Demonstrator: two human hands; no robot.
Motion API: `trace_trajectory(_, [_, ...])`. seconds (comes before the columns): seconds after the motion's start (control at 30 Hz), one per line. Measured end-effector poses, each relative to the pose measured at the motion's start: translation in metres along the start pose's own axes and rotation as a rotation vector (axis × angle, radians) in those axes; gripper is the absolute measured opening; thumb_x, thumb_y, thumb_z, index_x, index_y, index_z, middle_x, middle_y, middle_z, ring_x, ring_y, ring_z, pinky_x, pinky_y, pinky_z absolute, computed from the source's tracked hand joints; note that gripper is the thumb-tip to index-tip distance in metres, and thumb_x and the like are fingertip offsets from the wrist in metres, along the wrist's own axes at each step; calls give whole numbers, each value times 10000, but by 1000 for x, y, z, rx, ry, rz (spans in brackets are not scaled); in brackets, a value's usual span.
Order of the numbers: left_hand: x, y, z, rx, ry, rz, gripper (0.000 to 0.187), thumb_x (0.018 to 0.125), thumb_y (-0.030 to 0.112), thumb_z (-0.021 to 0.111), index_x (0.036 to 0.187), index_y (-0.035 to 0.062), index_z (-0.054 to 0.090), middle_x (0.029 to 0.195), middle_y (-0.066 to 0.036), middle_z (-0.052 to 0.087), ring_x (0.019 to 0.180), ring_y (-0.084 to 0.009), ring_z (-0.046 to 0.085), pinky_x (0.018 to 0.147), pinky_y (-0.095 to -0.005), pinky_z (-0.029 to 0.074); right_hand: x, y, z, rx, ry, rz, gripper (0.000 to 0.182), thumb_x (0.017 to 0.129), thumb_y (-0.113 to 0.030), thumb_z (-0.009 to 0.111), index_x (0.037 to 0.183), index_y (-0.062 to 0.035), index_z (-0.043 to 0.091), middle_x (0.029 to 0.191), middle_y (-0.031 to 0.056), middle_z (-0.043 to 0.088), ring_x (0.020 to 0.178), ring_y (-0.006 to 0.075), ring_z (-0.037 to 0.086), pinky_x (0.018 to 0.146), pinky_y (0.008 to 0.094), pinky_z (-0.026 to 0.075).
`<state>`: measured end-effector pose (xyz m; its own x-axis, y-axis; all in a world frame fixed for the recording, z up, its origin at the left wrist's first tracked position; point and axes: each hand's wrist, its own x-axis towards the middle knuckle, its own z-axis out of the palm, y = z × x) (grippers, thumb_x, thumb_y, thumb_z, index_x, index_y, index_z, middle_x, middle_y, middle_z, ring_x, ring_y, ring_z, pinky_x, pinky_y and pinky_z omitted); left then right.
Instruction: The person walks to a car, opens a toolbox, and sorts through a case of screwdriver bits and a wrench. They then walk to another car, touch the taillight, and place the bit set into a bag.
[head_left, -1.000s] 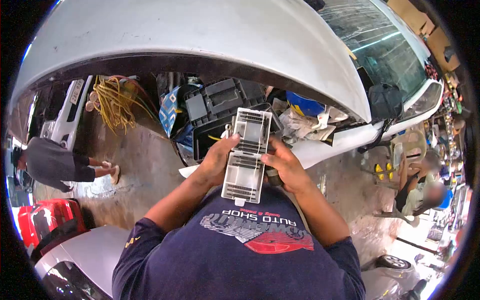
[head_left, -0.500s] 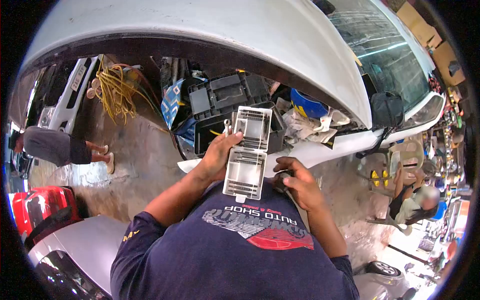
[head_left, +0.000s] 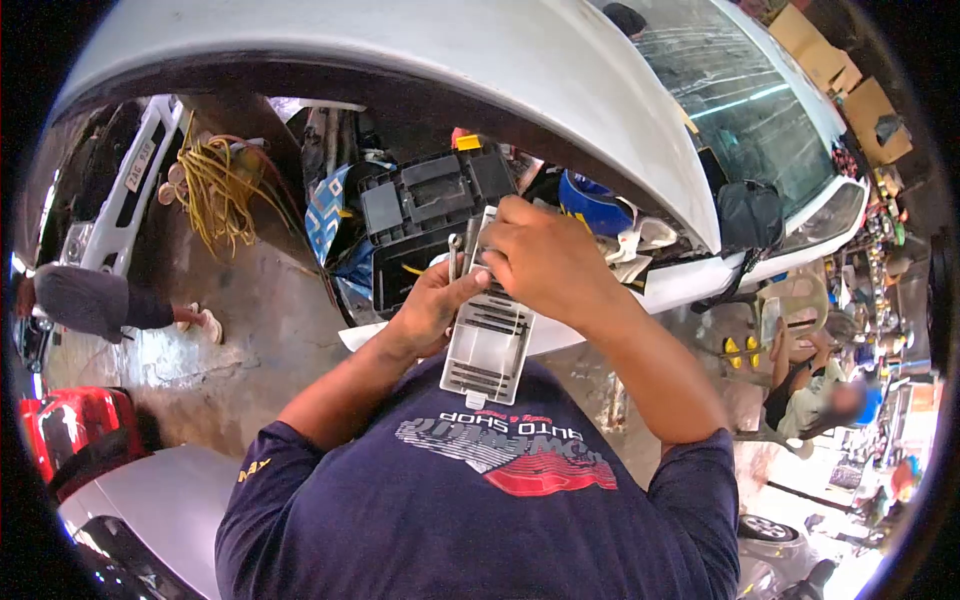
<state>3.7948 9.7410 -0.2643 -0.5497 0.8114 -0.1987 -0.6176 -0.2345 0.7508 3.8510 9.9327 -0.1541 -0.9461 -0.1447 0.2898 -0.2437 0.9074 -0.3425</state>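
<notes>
An opened two-part clear plastic case with several dark bits in its slots is held in front of my chest by my left hand. The thumb lies on the case's edge, and a metal wrench stands up beside it in the same hand. My right hand covers the upper half of the case, with its fingers bent down and closed over it. What those fingertips hold, if anything, is hidden. Behind the hands sits a black toolbox with its lid raised.
A white car's raised hood arches above. Yellow hose hangs at the left, near a standing person. A blue container and rags lie right of the toolbox. Another person sits at the far right.
My right hand has moved up and left from beside the shirt onto the upper half of the case. The view has shifted slightly. My left hand still holds the case.
</notes>
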Motion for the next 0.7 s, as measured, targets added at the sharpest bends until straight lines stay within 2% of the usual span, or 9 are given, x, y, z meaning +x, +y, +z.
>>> trace_trajectory(0.07, [-3,0,-2,-6,-12,18,309,1087,267,690,1300,46,656,1127,-57,747,971,-135,736,833,-340,623,6,-6,1,-4,-31,-7,135,890,-154,691,878,-34,751,958,159,675,900,387,732,786,505,597])
trace_trajectory(0.13, [-3,-1,-5,8,-20,30,319,1085,264,692,1309,41,652,1132,-66,748,973,-138,736,841,-341,626,12,-5,3,-52,-52,-60,138,895,-191,741,935,-63,774,967,114,664,847,365,729,777,502,587])
trace_trajectory(0.27, [-4,0,-5,-34,-25,18,319,1091,251,676,1320,30,644,1149,-84,751,1004,-159,746,877,-356,635,17,3,3,11,-20,-75,134,886,-174,750,921,-45,761,932,127,665,850,340,725,767,465,574])
trace_trajectory(0.33, [-5,-1,-8,-124,15,4,321,1099,243,658,1329,21,640,1170,-106,752,1043,-189,755,917,-378,642,14,5,-15,224,70,-36,128,870,-137,760,913,-18,742,899,135,666,844,307,705,758,410,546])
trace_trajectory(0.37, [-6,-1,-9,-145,10,3,330,1112,236,629,1352,10,626,1196,-127,751,1064,-212,760,942,-400,645,7,7,-23,316,53,-40,122,863,-99,773,913,2,727,896,127,674,838,264,679,755,372,519])
trace_trajectory(0.5, [-9,2,-12,-179,-46,-6,376,1130,249,585,1407,-7,583,1229,-149,745,1084,-235,764,965,-417,646,-22,1,-39,364,-109,15,110,882,-82,780,943,-1,736,915,116,686,850,241,682,771,370,527])
trace_trajectory(0.7, [-5,2,-7,-207,-73,14,383,1135,267,571,1402,-7,589,1243,-157,744,1106,-243,765,971,-415,645,-33,2,-34,337,-62,118,110,892,-89,772,950,0,742,918,129,690,856,280,690,777,388,530])
